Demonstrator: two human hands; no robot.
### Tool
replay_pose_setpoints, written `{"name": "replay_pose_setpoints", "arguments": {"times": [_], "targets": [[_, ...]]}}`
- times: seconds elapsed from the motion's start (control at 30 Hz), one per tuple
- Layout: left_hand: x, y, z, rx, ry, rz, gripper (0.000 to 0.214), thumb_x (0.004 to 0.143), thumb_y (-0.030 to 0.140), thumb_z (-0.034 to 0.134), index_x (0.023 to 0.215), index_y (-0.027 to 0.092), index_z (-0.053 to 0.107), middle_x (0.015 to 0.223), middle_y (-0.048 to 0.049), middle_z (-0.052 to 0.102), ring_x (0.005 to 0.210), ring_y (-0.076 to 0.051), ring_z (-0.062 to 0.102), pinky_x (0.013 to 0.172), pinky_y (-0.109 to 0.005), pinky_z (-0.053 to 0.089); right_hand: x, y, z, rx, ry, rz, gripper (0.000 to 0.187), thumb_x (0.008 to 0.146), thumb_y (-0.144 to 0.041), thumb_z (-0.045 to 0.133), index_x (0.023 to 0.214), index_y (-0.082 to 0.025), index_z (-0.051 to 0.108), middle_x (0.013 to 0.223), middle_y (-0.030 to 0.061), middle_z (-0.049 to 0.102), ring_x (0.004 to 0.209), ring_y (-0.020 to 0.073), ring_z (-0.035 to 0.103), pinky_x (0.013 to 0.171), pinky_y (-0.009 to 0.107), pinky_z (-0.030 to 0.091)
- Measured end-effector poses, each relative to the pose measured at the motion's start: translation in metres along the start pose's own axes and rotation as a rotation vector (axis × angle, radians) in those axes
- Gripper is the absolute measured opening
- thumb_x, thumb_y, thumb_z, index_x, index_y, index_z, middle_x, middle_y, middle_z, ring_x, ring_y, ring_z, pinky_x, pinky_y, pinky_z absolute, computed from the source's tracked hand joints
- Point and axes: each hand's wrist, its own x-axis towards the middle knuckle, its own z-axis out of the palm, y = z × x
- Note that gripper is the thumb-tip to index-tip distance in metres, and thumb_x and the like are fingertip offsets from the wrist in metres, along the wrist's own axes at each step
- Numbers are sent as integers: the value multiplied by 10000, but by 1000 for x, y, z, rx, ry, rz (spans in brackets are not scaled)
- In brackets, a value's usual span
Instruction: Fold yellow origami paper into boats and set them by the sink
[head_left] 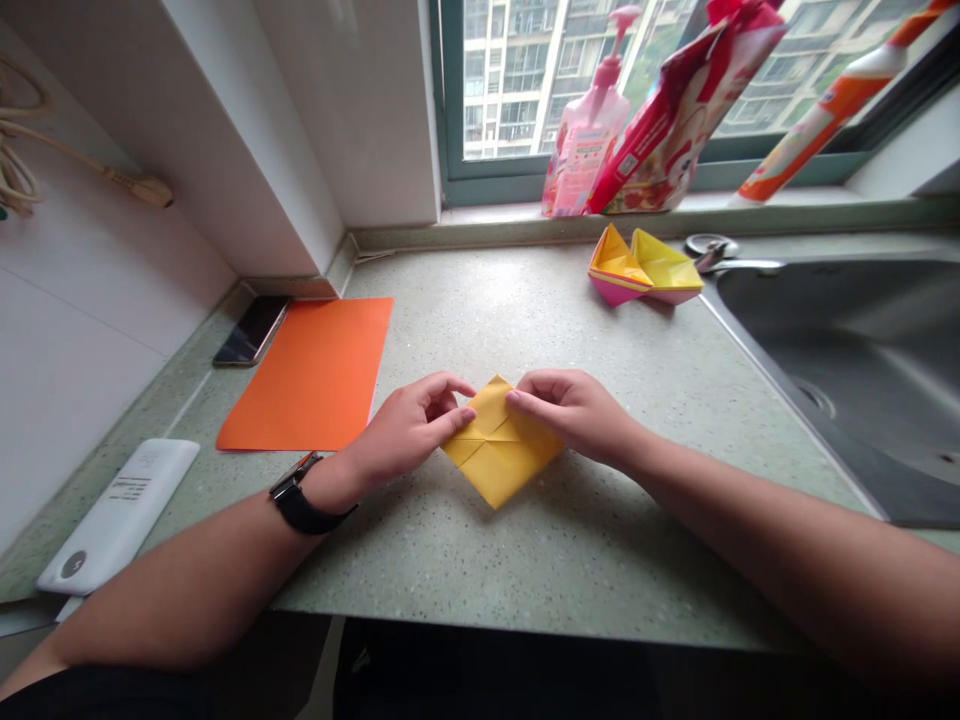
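A yellow folded paper (495, 465), shaped like a diamond with crease lines meeting near its middle, is held just over the counter. My left hand (409, 420) pinches its left side, thumb on top and fingers partly behind. On the upper right edge, my right hand (574, 415) grips the same paper with its thumb on the face; the other fingers are curled behind and partly hidden. Farther back stand two folded paper boats (637, 268), yellow inside and pink outside, side by side near the sink.
Orange paper sheets (315, 375) lie at left beside a dark phone (251, 330). A white power bank (120, 515) rests at the counter's left edge. The steel sink (847, 400) is at right. A pink pump bottle (589, 130), a red pouch (682, 120) and an orange-white bottle (825, 120) line the windowsill.
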Motion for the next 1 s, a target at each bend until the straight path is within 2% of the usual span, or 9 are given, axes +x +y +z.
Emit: {"name": "replay_pose_setpoints", "arguments": {"times": [0.1, 0.17, 0.23, 0.3, 0.4, 0.53, 0.77, 0.9, 1.0], "targets": [[0, 0, 2, 61, 2, 38, 329, 1018, 422, 671, 1269, 211, 692, 803, 28, 629, 689, -136, 563, 644, -244, 455, 1, 3, 0, -95, -22, 1, 493, 1032, -598, 575, 724, -214, 588, 643, -18, 529, 603, 134, 457, 533, 282, 320], [1, -1, 3, 143, 5, 67, 310, 1037, 385, 643, 1293, 216, 684, 787, 37, 633, 680, -136, 567, 661, -253, 449, 2, 6, 0, -227, 52, -71, 377, 1047, -499, 585, 811, -214, 656, 697, 1, 615, 636, 155, 525, 579, 303, 392], [3, -4, 4, 261, 4, 93, 269, 1060, 360, 616, 1274, 218, 698, 788, 33, 657, 684, -141, 586, 674, -264, 440, 2, 10, 1, -384, 192, -228, 209, 1037, -396, 623, 987, -220, 726, 870, 50, 735, 780, 204, 639, 710, 352, 498], [5, -7, 5, 388, -1, 116, 248, 1083, 350, 596, 1260, 219, 709, 818, 17, 698, 701, -151, 614, 683, -275, 436, 2, 14, 2, -519, 272, -415, 170, 1031, -334, 651, 1130, -232, 745, 1071, 97, 786, 972, 257, 692, 873, 423, 550], [8, -14, 6, 595, 5, 177, 235, 1110, 341, 572, 1244, 210, 714, 883, -19, 741, 757, -179, 651, 711, -296, 454, 2, 21, 4, -665, 183, -589, 202, 1049, -317, 663, 1206, -247, 770, 1203, 110, 803, 1103, 289, 700, 993, 485, 554], [11, -21, 8, 818, 13, 292, 221, 1134, 306, 537, 1177, 186, 717, 997, -73, 771, 917, -237, 691, 847, -363, 522, 3, 27, 8, -790, 66, -614, 264, 1070, -324, 657, 1288, -246, 784, 1311, 91, 814, 1187, 296, 714, 1019, 488, 556], [11, -24, 7, 978, 10, 412, 212, 1135, 292, 556, 1233, 187, 713, 1219, -121, 738, 1187, -307, 664, 1040, -478, 564, 0, 30, 11, -933, 72, -606, 315, 1128, -323, 569, 1340, -246, 790, 1384, 46, 803, 1214, 267, 731, 1040, 444, 555], [10, -30, 10, 919, -44, 577, 330, 1177, 223, 407, 1406, 187, 641, 1466, -134, 687, 1423, -285, 600, 1251, -529, 472, -2, 33, 12, -977, 85, -603, 324, 1142, -331, 553, 1331, -238, 800, 1394, 42, 799, 1232, 264, 730, 1059, 438, 547], [5, -35, 13, 892, -140, 608, 413, 1193, 222, 321, 1530, 150, 548, 1649, -161, 569, 1581, -263, 489, 1343, -523, 380, -2, 36, 12, -1001, 71, -592, 325, 1149, -361, 545, 1263, -242, 825, 1361, 44, 814, 1266, 269, 721, 1082, 439, 538]]}}
